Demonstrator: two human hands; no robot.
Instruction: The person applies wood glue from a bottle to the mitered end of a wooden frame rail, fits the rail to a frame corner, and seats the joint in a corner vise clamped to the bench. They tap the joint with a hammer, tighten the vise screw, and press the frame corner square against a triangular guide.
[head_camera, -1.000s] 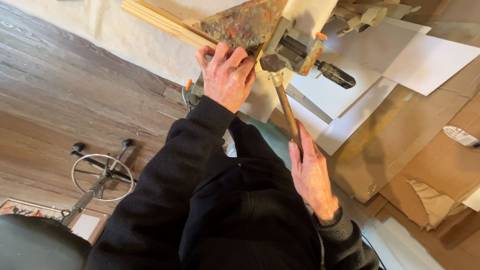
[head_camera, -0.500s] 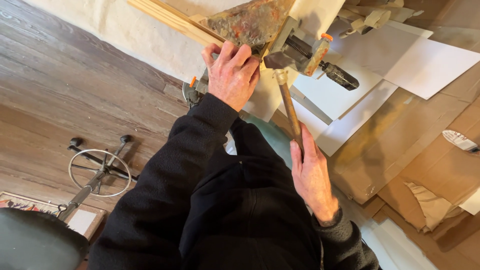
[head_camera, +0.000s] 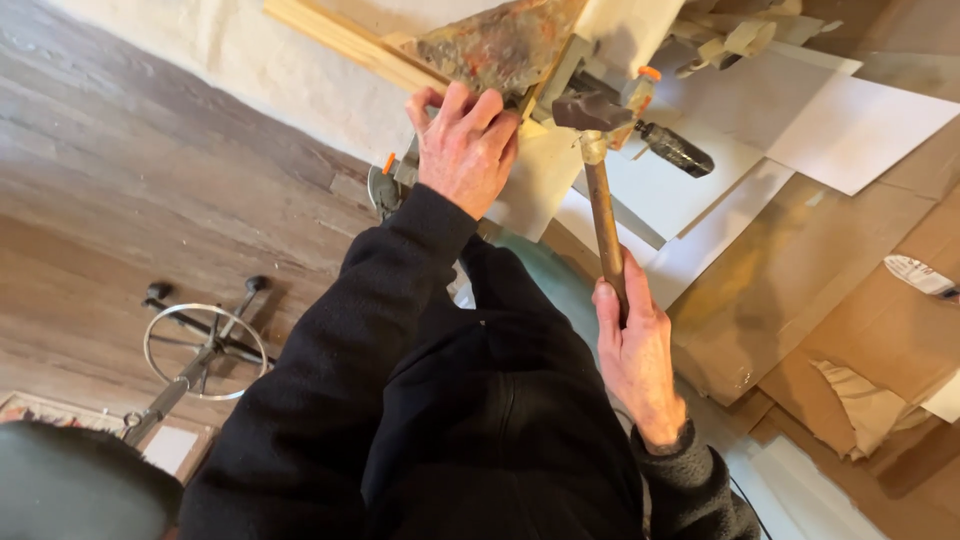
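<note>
Right hand (head_camera: 638, 350) closed around wooden hammer (head_camera: 604, 205) handle low down; handle runs straight away from hand, head (head_camera: 592, 110) at far end. Just left of head, left hand (head_camera: 462, 150) presses flat, fingers spread, on rusty plate (head_camera: 495, 45) edge.

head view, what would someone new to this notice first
Likely the hammer near top centre: the right hand grips its wooden handle low down, with the dark head up against a clamped piece at the bench edge. Just left of it, the left hand presses on a rusty, mottled plate. At lower left, a stool base with a round metal ring stands on the wood floor.
</note>
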